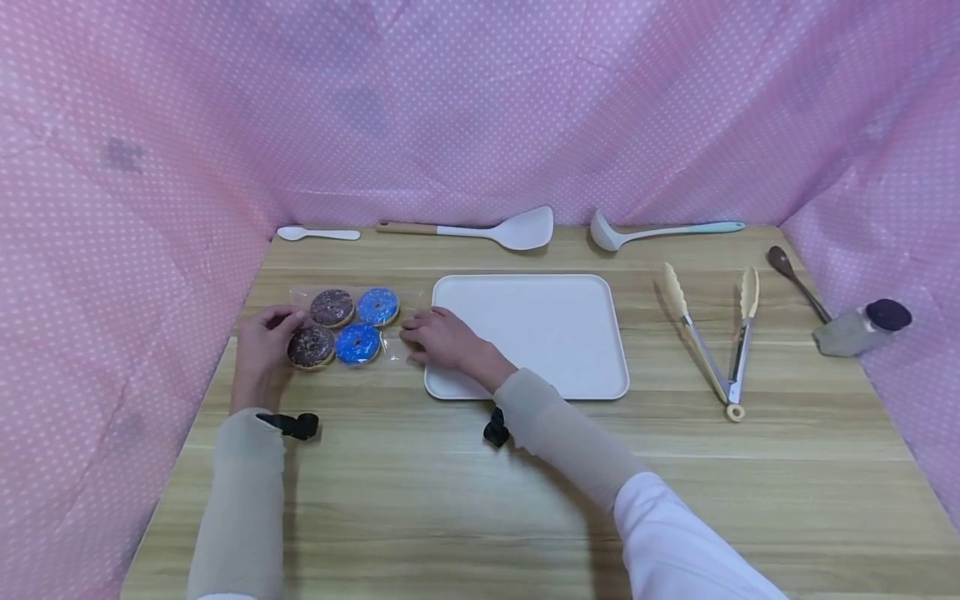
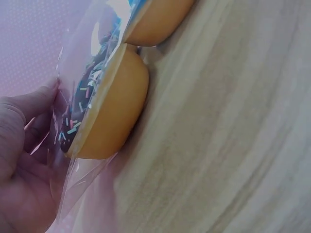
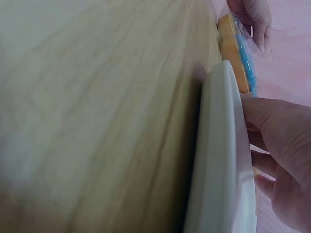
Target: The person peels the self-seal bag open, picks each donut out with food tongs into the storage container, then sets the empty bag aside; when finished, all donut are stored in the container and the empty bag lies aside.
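On the table's left side lies a clear plastic bag (image 1: pixel 392 348) of doughnuts. Two have chocolate icing, among them the front brown doughnut (image 1: pixel 311 347), and two have blue icing, among them the front blue doughnut (image 1: pixel 357 343). Sprinkles show on the chocolate doughnut (image 2: pixel 109 107) in the left wrist view. My left hand (image 1: pixel 262 346) pinches the bag's left edge between thumb and fingers. At the bag's right end is my right hand (image 1: pixel 444 337), over the left rim of a white tray (image 1: pixel 540 333), its fingers bent and spread. Whether they touch the bag cannot be seen clearly.
Along the back lie a small white spoon (image 1: pixel 318 234), a white turner (image 1: pixel 517 230) and a ladle (image 1: pixel 660 233). Right of the tray are spread tongs (image 1: pixel 735 367), a dark spoon (image 1: pixel 797 282) and a lidded jar (image 1: pixel 855 330). A pink dotted cloth (image 1: pixel 480 108) surrounds the table.
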Motion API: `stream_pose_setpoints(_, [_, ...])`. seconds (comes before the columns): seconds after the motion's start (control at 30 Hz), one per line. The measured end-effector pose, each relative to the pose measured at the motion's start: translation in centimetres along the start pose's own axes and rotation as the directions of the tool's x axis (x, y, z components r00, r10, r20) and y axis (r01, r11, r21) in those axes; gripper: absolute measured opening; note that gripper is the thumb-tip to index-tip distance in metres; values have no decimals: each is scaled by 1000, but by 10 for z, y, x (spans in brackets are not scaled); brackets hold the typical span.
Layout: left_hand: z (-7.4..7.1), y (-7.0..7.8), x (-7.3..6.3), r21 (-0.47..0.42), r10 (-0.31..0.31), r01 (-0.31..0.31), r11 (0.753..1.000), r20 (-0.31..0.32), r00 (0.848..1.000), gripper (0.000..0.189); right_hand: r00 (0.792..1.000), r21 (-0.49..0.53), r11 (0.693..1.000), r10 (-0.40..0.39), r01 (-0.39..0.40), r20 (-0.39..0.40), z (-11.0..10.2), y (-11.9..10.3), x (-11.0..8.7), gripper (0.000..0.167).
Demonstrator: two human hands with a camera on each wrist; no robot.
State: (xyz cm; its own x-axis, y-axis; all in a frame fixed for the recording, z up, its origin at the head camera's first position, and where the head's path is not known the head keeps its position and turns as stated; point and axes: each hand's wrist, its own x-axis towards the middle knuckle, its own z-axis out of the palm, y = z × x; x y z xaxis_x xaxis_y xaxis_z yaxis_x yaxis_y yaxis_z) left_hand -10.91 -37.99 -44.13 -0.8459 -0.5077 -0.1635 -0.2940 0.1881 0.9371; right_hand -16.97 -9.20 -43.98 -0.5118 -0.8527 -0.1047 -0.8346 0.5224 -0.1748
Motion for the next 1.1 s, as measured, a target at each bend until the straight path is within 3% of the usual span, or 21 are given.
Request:
stream_pose_setpoints(0.13, [-4,2,-1,-47,-71,72,996,27,997,39,1000,7,1000,3,-3,13,1,0,0,44])
stream_pose_setpoints(0.2, [-5,4,-1,-23,-76,77,997,41,996,41,1000,10,1000,6,-6,21,0,0,0,43])
stream_pose_setpoints(0.4, [-9,8,0,103,-36,29,994,64,997,40,1000,12,1000,5,-5,28,-1,-1,0,43])
stream_pose_setpoints(0.57, [-10,7,0,111,-15,6,994,82,997,42,1000,17,1000,-12,12,8,-2,-2,0,41])
stream_pose_setpoints(0.83, [-11,6,-1,126,49,-65,990,127,991,43,985,114,993,-21,42,-174,-3,5,-7,32])
stream_pose_setpoints(1.1, [-14,5,1,130,69,-90,987,159,985,36,953,238,969,135,-70,-270,-22,27,-29,30])
